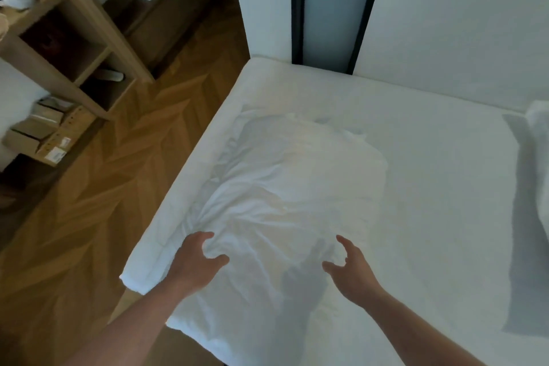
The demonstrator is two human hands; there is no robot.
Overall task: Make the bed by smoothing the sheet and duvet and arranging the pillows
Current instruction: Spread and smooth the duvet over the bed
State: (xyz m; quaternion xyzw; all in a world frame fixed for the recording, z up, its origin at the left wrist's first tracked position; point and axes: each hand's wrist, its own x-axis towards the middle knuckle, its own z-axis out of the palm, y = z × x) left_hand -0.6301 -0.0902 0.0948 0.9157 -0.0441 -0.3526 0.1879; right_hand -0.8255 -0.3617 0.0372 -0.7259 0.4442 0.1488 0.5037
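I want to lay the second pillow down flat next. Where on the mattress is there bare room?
The smooth sheet lies bare between the crumpled pillow and the white bedding at the right edge, up to the wall. The left side is crowded: the left hand grips the pillow near the mattress edge, the right hand hovers open beside it.

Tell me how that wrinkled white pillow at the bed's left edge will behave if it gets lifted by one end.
The pillow will probably sag and fold: its cover is creased and slack, bunching where the left hand grips it. It looks soft and light for its bulk. The right hand, hovering open beside it, could likely steady the far side.
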